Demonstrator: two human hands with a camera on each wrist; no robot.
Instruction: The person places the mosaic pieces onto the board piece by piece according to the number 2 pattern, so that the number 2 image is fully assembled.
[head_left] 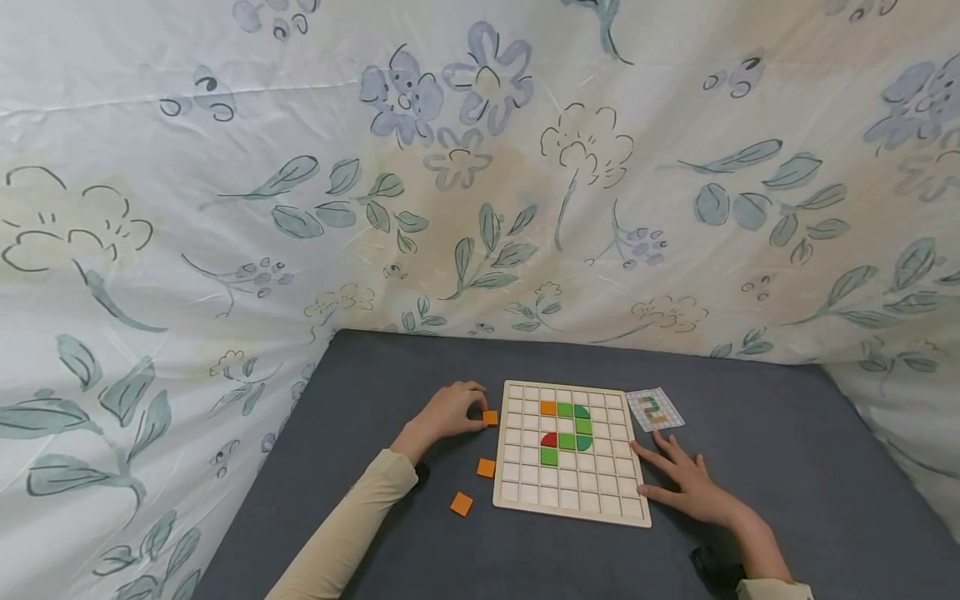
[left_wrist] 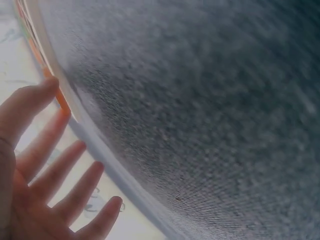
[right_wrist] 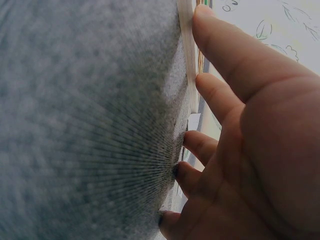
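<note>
Just left of the white gridded board (head_left: 522,494), my left hand (head_left: 453,410) pinches an orange square tile (head_left: 490,418) between thumb and index finger. In the left wrist view that tile (left_wrist: 63,102) shows edge-on, and the other fingers are spread. My right hand (head_left: 693,487) lies with fingers apart at the board's right side, thumb and index fingertip right at its edge (right_wrist: 188,45). On the board sit an orange tile (head_left: 548,408), several green squares (head_left: 566,442), a red rounded piece (head_left: 550,439) and green rounded pieces (head_left: 583,443).
Two more orange tiles, one near the board (head_left: 486,468) and one turned askew (head_left: 461,504), lie on the dark grey tabletop (head_left: 390,375). A small printed pattern card (head_left: 655,409) is by the board's upper right corner. Floral cloth (head_left: 480,250) hangs behind and at the sides.
</note>
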